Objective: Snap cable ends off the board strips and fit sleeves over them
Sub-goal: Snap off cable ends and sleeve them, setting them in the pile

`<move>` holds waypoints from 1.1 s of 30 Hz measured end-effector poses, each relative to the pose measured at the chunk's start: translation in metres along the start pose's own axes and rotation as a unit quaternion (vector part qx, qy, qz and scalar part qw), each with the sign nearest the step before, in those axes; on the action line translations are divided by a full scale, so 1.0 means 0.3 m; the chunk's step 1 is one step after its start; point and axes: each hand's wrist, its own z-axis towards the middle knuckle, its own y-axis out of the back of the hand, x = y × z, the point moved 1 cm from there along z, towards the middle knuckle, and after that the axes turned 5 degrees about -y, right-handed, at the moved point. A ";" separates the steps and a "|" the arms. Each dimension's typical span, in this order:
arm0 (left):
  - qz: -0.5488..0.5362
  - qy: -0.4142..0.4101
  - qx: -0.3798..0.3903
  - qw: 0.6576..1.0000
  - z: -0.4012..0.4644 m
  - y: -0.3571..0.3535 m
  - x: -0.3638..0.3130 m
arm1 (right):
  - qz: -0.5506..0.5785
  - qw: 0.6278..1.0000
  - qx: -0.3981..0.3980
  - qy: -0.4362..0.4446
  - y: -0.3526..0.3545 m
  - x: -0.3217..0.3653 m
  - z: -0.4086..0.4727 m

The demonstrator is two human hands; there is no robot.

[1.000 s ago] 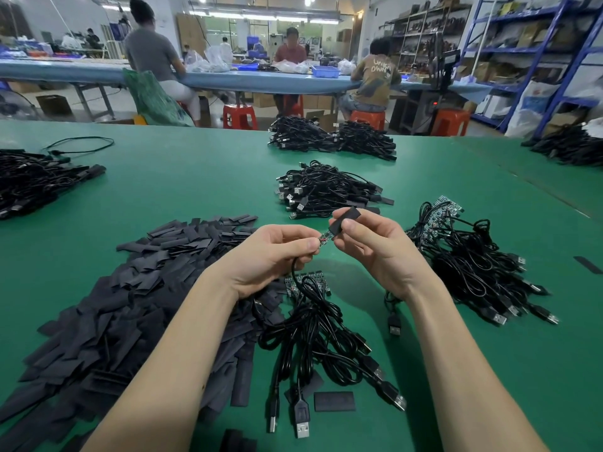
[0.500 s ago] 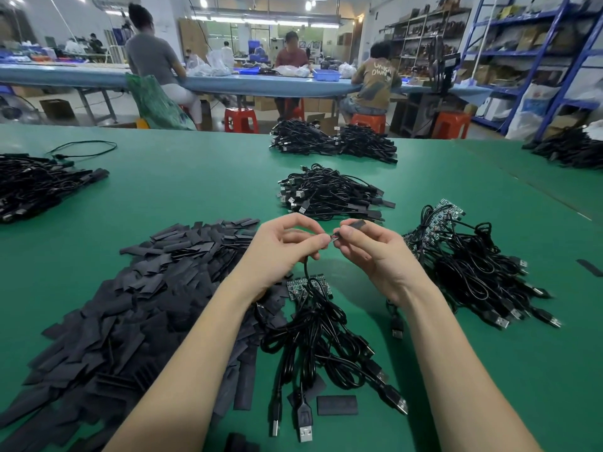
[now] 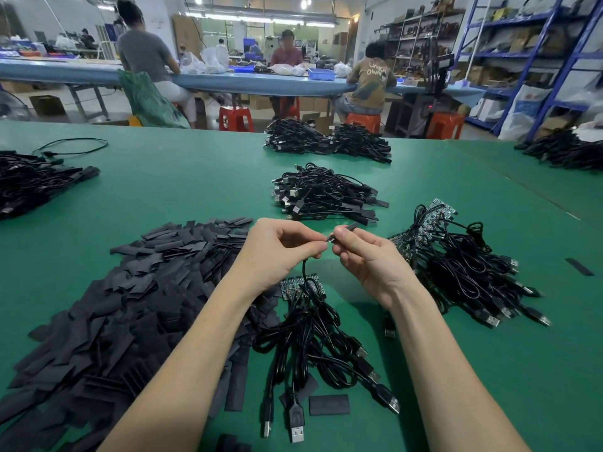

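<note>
Sleeve [image 3: 346,227] pinched in right hand [image 3: 365,259], cable [image 3: 305,275] end in left hand [image 3: 280,252], shirt [image 3: 372,80] lettering "OWN"

Two bare forearms, bare hands [image 3: 326,256], no sleeves, no gloves

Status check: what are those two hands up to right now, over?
Left hand pinching cable end. Right hand holding black sleeve at that tip, not visibly slid on. Nothing between the hands; loose sleeve pile lies left.
</note>
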 end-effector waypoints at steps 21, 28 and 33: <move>-0.051 0.009 -0.010 0.999 0.000 0.012 0.005 | -0.036 0.999 0.033 0.025 -0.031 -0.017 0.002; -0.061 0.015 -0.013 0.998 0.003 -0.017 0.011 | 0.003 0.994 -0.026 0.107 -0.025 -0.005 0.002; -0.041 0.000 -0.026 0.999 -0.001 -0.027 0.018 | 0.028 0.993 -0.044 0.107 -0.032 -0.012 0.000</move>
